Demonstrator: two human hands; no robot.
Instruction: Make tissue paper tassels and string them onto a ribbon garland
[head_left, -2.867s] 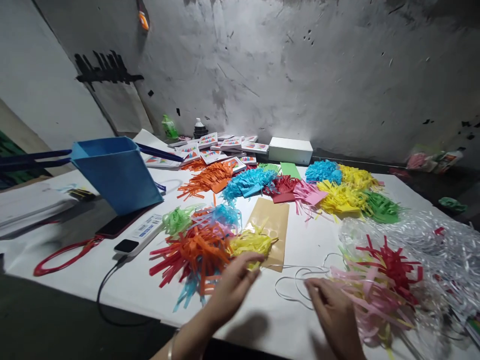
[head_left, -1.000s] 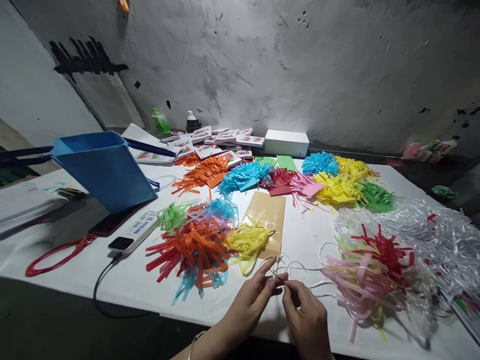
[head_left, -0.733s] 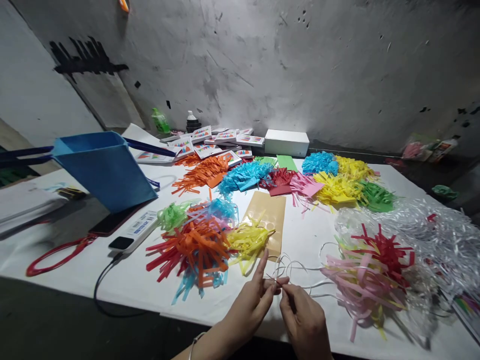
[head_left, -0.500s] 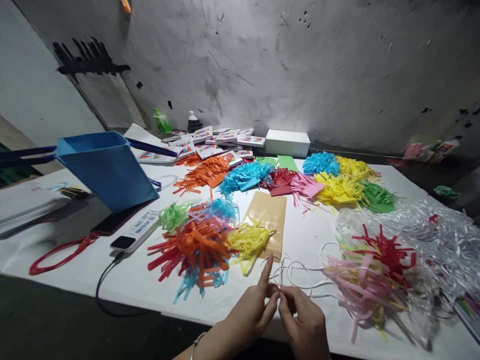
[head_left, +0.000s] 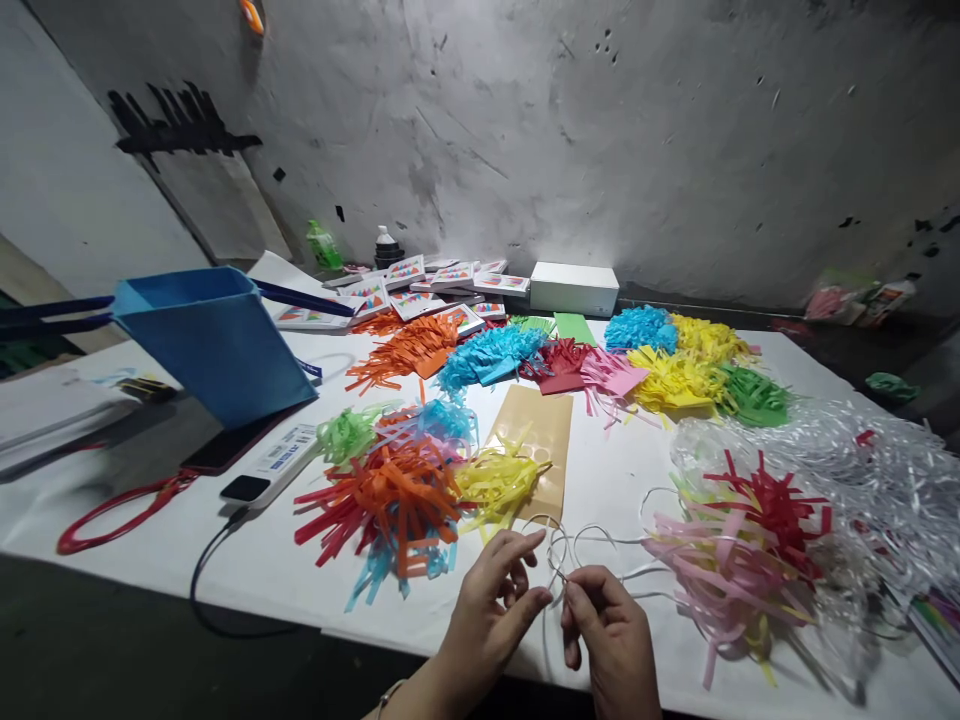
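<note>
At the table's near edge, my right hand (head_left: 609,632) pinches a thin white string (head_left: 596,535) between thumb and fingertips. Loops of that string lie above my fingers and trail right toward a pink paper-strip bundle (head_left: 724,570). My left hand (head_left: 496,600) is just left of it, thumb and fingers curved apart with nothing visible between them. Beyond my hands are a brown sheet with round clear stickers (head_left: 551,425) and a yellow tassel (head_left: 499,478) partly on it. Left of these lies a heap of orange and red tassels (head_left: 397,495).
Fringed paper bundles (head_left: 491,355) in several colours cross the table's middle, with a white box (head_left: 574,288) behind. A blue open container (head_left: 217,340) and a white power bank (head_left: 274,465) with a black cable are at left. Clear shiny strips (head_left: 870,490) pile up at right.
My hands have moved apart. My left hand has let go of the string and its raised index finger has bent; my right hand keeps its pinch.
</note>
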